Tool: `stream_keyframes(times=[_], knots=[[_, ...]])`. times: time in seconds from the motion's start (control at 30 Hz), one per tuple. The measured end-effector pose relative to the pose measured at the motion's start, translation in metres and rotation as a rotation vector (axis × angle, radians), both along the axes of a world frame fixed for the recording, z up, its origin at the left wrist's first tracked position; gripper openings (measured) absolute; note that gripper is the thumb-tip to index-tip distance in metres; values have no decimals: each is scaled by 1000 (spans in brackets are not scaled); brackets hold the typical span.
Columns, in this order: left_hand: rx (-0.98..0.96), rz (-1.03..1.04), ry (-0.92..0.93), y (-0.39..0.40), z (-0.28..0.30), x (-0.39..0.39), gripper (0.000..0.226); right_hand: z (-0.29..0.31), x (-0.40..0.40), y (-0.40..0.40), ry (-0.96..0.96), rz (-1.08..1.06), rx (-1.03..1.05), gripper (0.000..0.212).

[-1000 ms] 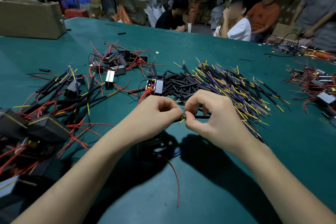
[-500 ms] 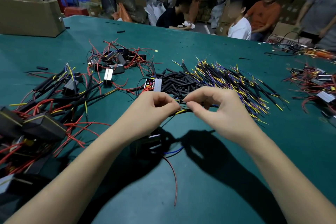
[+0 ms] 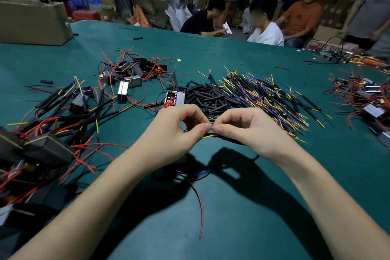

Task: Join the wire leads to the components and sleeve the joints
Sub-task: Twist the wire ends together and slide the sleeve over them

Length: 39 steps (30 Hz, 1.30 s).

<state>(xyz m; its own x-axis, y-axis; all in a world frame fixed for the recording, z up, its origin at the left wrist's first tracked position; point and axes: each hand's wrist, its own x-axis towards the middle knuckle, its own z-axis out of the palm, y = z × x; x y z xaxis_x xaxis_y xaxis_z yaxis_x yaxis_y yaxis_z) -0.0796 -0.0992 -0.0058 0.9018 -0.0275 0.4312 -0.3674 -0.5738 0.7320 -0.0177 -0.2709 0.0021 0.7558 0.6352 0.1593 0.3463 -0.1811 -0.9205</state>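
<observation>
green felt table [image 3: 242, 207] under your wrists, your left hand [image 3: 168, 133] and right hand [image 3: 251, 131] pinch a thin, limp yellow lead [image 3: 207, 136] between them, so grip close beside the black sleeve [image 3: 230, 139].

Both hands pinch one wire joint above the counter [image 3: 242, 207].
Left hand [image 3: 168, 133] and right hand [image 3: 249, 131] meet fingertip to fingertip on a yellow lead [image 3: 207, 137] entering a black sleeve [image 3: 230, 139].
</observation>
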Motion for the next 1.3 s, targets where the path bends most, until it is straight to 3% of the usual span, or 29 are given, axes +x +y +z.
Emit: stream_keyframes(times=[0.17,0.37,0.5,0.57,0.63,0.73,0.83,1.3], knots=[[38,23,-17,0,-1,-1,10,-3,0,0,-75,-27,-95,9],[175,95,-44,-3,-7,0,10,0,-7,4,-569,-81,-396,8],[139,122,2,-4,-6,-1,9,-3,-15,12,-831,-177,-617,9],[75,126,69,-4,-6,1,11,-5,-16,13,-912,-191,-620,8],[-4,137,124,-1,-5,2,13,-5,-12,9,-794,-179,-480,2],[-104,166,151,2,-4,4,14,-4,0,2,-431,-126,-232,7],[-139,159,156,3,-4,4,14,-7,5,0,-257,-106,-139,10],[23,137,-26,1,-4,3,12,-5,1,0,-423,-84,-182,11]])
